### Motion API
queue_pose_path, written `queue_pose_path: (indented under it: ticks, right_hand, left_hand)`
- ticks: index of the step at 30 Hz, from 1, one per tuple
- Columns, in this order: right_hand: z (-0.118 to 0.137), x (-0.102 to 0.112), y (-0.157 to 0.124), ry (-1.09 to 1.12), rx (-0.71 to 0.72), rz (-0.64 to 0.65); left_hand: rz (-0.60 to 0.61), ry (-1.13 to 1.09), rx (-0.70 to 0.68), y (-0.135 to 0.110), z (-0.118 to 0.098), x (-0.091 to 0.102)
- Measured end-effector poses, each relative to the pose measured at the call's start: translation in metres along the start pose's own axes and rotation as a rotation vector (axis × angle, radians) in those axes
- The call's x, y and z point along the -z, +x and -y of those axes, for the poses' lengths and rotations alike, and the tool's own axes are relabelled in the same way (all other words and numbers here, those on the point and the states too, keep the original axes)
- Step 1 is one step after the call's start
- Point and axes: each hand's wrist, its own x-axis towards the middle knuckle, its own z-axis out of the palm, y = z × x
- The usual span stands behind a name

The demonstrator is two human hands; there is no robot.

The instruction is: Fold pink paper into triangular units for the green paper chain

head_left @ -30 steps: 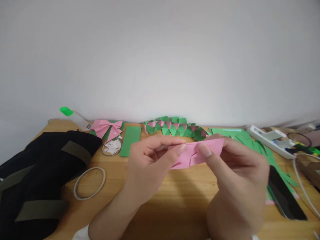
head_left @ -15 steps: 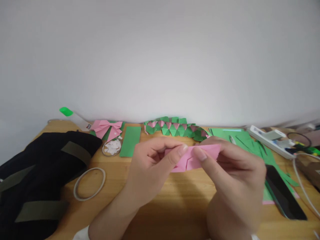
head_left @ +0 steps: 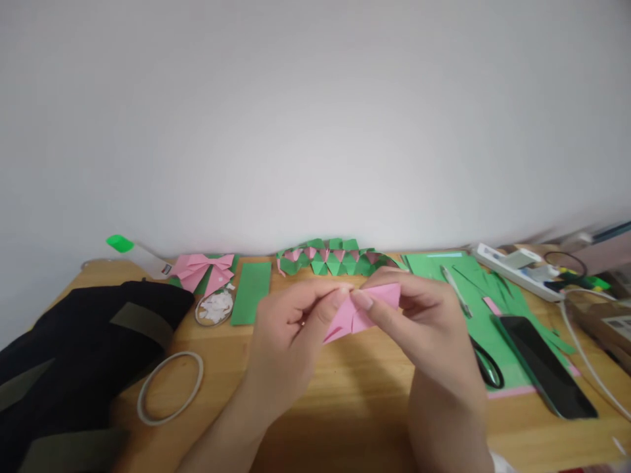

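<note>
A folded piece of pink paper (head_left: 362, 318) is held above the middle of the wooden table (head_left: 345, 407). My left hand (head_left: 296, 328) pinches its left part between thumb and fingers. From the other side my right hand (head_left: 419, 322) grips the paper, its thumb close to the left thumb near the top edge. A slit or fold gap runs down the paper between the thumbs. Behind my hands, a chain of folded green and pink paper (head_left: 335, 256) lies near the wall. The fingertips behind the paper are hidden.
At left are a black cloth item (head_left: 89, 348), a white ring (head_left: 170, 387), a dish of white scraps (head_left: 215, 307), a pink paper bow (head_left: 204, 269) and green paper (head_left: 251, 292). At right are a phone (head_left: 545, 364), green sheets (head_left: 473, 289), a pen (head_left: 457, 292) and a power strip (head_left: 517, 272).
Both hands and the pink paper have shifted left, and the thumbs have come closer together. The view has moved slightly, showing black scissor-like handles beside my right hand.
</note>
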Motion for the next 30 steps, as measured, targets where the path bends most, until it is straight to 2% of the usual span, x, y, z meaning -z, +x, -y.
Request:
queue_pose_path:
  ticks: [5,9,12,14,16,22,26,28,30]
  right_hand:
    - [-0.008,-0.002,0.006,0.221,-0.127,0.003]
    - [-0.014,-0.004,0.009,0.285,-0.201,-0.100]
    - [-0.017,-0.004,0.009,0.272,-0.240,-0.203]
    - [-0.018,-0.004,0.008,0.289,-0.264,-0.224]
    - [-0.019,-0.005,0.007,0.316,-0.279,-0.220]
    - [-0.018,-0.005,0.007,0.410,-0.246,-0.183]
    - [-0.018,-0.004,0.010,0.361,-0.188,-0.190]
    - [-0.019,-0.003,0.011,0.314,-0.145,-0.220]
    - [-0.020,-0.003,0.011,0.270,-0.111,-0.253]
  left_hand:
    - [-0.007,0.030,-0.011,0.002,0.003,-0.003]
    - [-0.064,-0.106,0.136,0.003,0.001,-0.007]
    - [0.037,-0.311,0.272,0.003,0.001,-0.008]
    - [0.100,-0.371,0.291,0.003,0.003,-0.009]
    - [0.091,-0.378,0.284,0.003,0.006,-0.011]
    - [0.014,-0.361,0.273,0.008,0.013,-0.011]
    - [-0.096,-0.334,0.268,0.011,0.014,-0.009]
    - [-0.068,-0.339,0.287,0.011,0.014,-0.008]
    - [0.030,-0.360,0.320,0.012,0.012,-0.008]
